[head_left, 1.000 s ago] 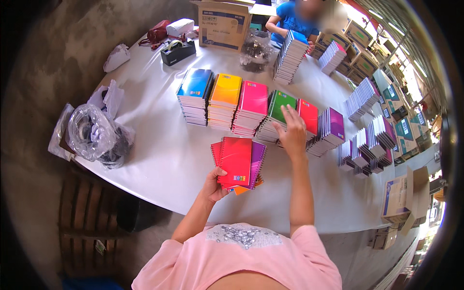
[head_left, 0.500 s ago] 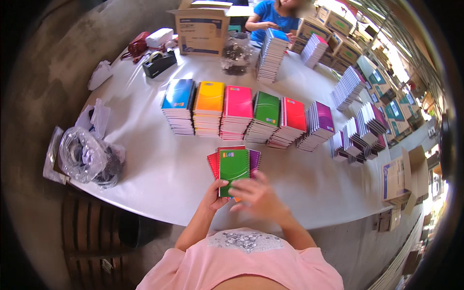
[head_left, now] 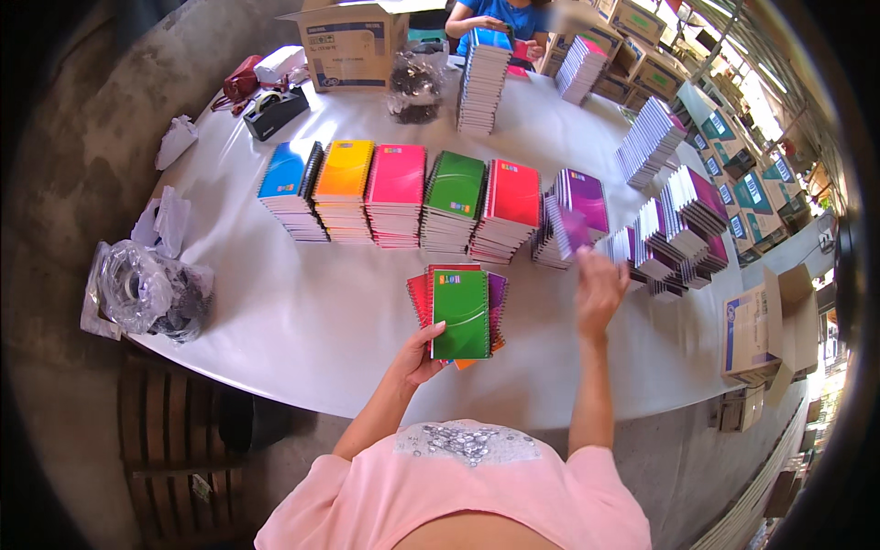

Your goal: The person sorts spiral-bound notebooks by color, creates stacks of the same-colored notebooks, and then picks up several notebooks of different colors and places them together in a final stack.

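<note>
My left hand point(head_left: 422, 356) is closed on a fanned bunch of spiral notebooks, thumb on the green notebook point(head_left: 461, 316) on top. Red, purple and orange edges stick out from under it. My right hand point(head_left: 600, 291) is out to the right, fingers closed on a purple notebook point(head_left: 574, 229), blurred by motion, at the front of the purple stack point(head_left: 587, 200). Leftward from there runs a row of notebook stacks: red point(head_left: 515, 191), green point(head_left: 456, 181), pink point(head_left: 396, 174), yellow point(head_left: 345, 167) and blue point(head_left: 290, 170).
More notebook piles point(head_left: 674, 229) lie to the right, and a tall blue-topped stack point(head_left: 484, 81) stands at the back near a co-worker in blue. Around the white table point(head_left: 293, 312) are a carton point(head_left: 348, 48), a tape dispenser point(head_left: 277, 112), plastic bags point(head_left: 147, 289) and an open box point(head_left: 756, 330).
My right hand has left the notebooks in my left hand and reached right to the purple stack, where it has taken a notebook. My left hand still holds its bunch.
</note>
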A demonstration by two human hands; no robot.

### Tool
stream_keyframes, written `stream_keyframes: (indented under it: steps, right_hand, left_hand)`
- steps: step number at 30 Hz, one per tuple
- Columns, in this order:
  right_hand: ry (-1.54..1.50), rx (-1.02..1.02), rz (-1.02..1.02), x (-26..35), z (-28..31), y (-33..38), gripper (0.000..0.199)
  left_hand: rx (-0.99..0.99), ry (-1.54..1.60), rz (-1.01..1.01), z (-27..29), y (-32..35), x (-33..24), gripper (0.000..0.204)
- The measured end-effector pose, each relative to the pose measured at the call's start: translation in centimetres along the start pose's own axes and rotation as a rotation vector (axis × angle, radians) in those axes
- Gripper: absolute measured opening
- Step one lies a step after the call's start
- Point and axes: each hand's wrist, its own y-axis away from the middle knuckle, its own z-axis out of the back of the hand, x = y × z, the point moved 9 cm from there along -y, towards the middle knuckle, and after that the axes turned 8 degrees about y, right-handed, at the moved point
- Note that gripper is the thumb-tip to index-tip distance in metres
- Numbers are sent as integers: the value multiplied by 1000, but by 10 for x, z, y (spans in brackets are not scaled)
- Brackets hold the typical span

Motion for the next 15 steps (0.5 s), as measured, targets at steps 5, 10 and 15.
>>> stream_keyframes:
  steps: [5,10,15]
  right_hand:
    - [-268,428,370,128,20,73,32]
    - [-497,462,-102,35,12,78,48]
    - [-1373,326,-1123,-69,-8,122,75]
  left_hand:
    - [151,234,95,12,-25,44,50]
    - [94,-42,194,5,-46,84,69]
    - [194,-384,177,-43,-85,135,64]
